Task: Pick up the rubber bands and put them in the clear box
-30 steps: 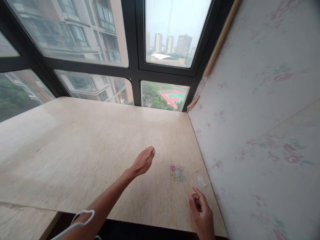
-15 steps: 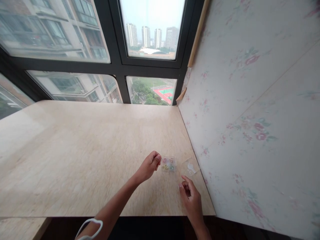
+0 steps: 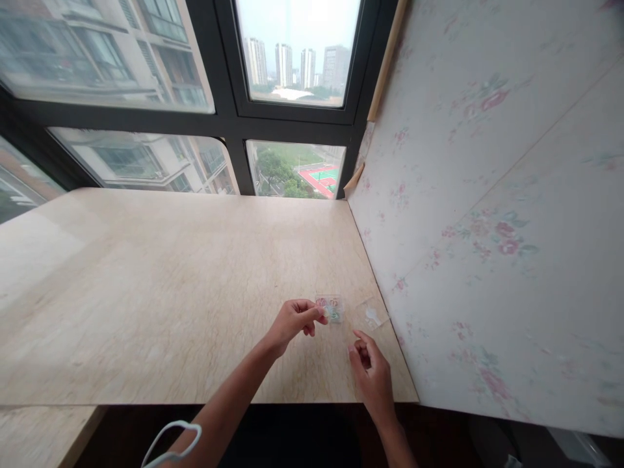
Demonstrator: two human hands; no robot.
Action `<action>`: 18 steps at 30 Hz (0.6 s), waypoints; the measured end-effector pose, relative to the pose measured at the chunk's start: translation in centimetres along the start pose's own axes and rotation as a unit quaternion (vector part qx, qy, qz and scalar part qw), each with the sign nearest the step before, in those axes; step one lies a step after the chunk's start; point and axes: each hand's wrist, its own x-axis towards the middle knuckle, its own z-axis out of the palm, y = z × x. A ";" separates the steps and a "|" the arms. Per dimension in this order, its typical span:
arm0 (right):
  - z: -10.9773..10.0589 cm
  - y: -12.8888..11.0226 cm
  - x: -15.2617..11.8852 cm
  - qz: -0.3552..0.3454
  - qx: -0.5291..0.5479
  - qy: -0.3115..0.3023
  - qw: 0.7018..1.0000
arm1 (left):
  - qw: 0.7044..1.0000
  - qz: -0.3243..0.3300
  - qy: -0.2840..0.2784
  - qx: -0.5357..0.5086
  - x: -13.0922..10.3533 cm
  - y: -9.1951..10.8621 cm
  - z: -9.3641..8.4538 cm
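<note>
A small clear divided box [image 3: 335, 308] lies on the stone counter, with pink, orange and green rings in its compartments. Over its left front part is my left hand [image 3: 296, 321], thumb and fingers pinched together; a tiny pale thing seems to show at the fingertips, too small to make out. My right hand [image 3: 373, 374] rests nearer the counter's front edge, its fingers curled and a gap between thumb and forefinger, with nothing visible in it. Just beyond it, a clear lid [image 3: 371, 315] with a white patch lies right of the box.
The pale counter [image 3: 160, 279] reaches back to dark-framed windows [image 3: 292, 129]. A flowered wall [image 3: 468, 214] rises along its right side, close to the lid. A white loop [image 3: 181, 427] hangs by my left forearm.
My left hand has moved from the box's left back edge to over its left front part. The view has tilted slightly down. My right hand keeps nearly the same pose.
</note>
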 end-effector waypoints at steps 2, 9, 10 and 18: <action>0.0 0.0 -0.1 -0.001 -0.002 0.001 1.000 | 1.000 -0.006 0.005 -0.011 -0.3 -0.2 0.1; 0.2 0.3 -0.1 -0.004 -0.015 0.000 1.000 | 0.997 0.011 0.051 0.050 -0.4 0.3 0.8; 0.3 0.3 -0.1 -0.004 -0.015 -0.001 1.000 | 0.996 0.017 0.055 0.061 -0.2 0.4 0.9; 0.3 0.2 0.0 -0.012 -0.019 0.005 1.000 | 0.991 0.074 0.063 0.090 1.7 -0.5 1.5</action>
